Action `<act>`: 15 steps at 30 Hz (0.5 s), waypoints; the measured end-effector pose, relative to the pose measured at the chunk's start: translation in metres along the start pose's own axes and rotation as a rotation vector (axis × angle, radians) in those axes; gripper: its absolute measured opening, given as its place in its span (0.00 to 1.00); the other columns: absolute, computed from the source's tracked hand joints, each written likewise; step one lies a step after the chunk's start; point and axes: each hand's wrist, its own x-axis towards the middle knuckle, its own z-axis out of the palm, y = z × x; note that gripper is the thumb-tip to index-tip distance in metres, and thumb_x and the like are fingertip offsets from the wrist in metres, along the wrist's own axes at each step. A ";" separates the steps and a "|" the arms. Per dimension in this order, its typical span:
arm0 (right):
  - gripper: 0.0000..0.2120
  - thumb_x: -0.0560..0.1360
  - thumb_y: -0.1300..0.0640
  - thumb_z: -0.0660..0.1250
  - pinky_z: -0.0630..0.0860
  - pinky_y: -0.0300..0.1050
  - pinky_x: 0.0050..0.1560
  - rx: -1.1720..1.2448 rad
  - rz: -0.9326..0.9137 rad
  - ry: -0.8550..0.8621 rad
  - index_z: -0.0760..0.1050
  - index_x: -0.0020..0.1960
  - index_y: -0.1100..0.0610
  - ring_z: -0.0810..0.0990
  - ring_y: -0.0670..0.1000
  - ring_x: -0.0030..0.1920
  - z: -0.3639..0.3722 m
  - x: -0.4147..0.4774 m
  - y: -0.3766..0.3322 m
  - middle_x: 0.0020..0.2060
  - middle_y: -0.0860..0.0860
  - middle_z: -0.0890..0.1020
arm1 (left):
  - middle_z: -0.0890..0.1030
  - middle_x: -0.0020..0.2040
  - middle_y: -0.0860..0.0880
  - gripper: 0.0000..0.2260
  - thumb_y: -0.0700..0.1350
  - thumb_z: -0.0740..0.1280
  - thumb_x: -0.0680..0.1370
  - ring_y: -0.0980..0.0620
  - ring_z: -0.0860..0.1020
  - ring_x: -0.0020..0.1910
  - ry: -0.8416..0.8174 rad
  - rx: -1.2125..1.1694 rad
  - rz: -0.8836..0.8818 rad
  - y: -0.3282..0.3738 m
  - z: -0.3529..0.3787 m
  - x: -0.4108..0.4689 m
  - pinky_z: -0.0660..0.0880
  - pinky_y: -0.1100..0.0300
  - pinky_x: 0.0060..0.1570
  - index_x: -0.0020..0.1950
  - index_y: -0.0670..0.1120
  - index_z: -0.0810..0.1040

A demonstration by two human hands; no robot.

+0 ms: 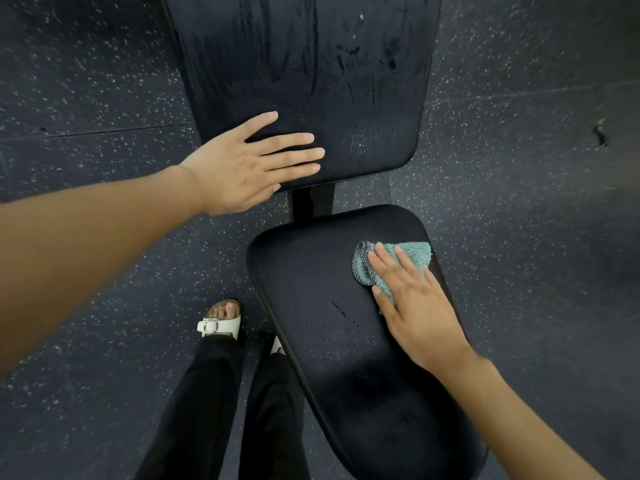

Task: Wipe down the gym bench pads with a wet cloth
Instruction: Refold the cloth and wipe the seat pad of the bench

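Flat-fingered right hand (pixel 415 306) presses cloth (pixel 408 251) onto seat pad (pixel 322 341); left hand (pixel 242 168) lies flat on back pad (pixel 311 64); next, probably sweep wristward.

Gym, padded bench (pixel 304 81), speckled rubber floor (pixel 86 81)

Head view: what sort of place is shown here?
Most likely a gym: a long black cushioned back pad and a separate black cushioned seat pad stand above a dark floor with white specks.
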 end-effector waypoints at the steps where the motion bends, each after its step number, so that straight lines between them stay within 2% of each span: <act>1: 0.30 0.79 0.41 0.39 0.44 0.45 0.77 -0.009 0.007 -0.001 0.52 0.79 0.47 0.44 0.42 0.78 -0.001 0.006 0.001 0.77 0.39 0.51 | 0.47 0.82 0.50 0.25 0.50 0.45 0.84 0.48 0.47 0.81 0.005 0.004 0.004 0.000 0.001 0.000 0.44 0.42 0.77 0.82 0.49 0.47; 3: 0.24 0.84 0.46 0.46 0.45 0.47 0.78 -0.016 0.026 -0.001 0.52 0.80 0.47 0.44 0.44 0.78 -0.001 0.023 0.005 0.78 0.41 0.52 | 0.48 0.82 0.50 0.25 0.50 0.43 0.84 0.48 0.48 0.81 0.017 -0.006 -0.001 0.000 0.003 0.000 0.44 0.42 0.77 0.82 0.49 0.48; 5: 0.24 0.85 0.49 0.49 0.45 0.49 0.77 -0.018 0.048 0.001 0.51 0.80 0.47 0.44 0.44 0.79 -0.002 0.041 0.007 0.79 0.41 0.52 | 0.48 0.82 0.50 0.25 0.49 0.44 0.84 0.48 0.47 0.81 0.020 -0.003 -0.010 0.001 0.003 0.000 0.44 0.42 0.77 0.82 0.49 0.47; 9: 0.24 0.85 0.50 0.49 0.44 0.51 0.77 0.005 0.112 0.015 0.51 0.80 0.50 0.45 0.46 0.79 -0.005 0.078 0.006 0.79 0.43 0.52 | 0.47 0.82 0.51 0.27 0.51 0.48 0.83 0.49 0.47 0.81 -0.001 -0.019 -0.014 0.002 0.000 0.001 0.43 0.42 0.77 0.82 0.49 0.48; 15: 0.24 0.85 0.51 0.47 0.45 0.53 0.77 0.007 0.155 0.025 0.50 0.80 0.51 0.44 0.49 0.79 -0.002 0.087 -0.011 0.79 0.45 0.51 | 0.45 0.82 0.51 0.27 0.51 0.46 0.83 0.49 0.45 0.81 -0.008 0.011 -0.012 0.003 0.002 0.000 0.42 0.42 0.77 0.82 0.50 0.45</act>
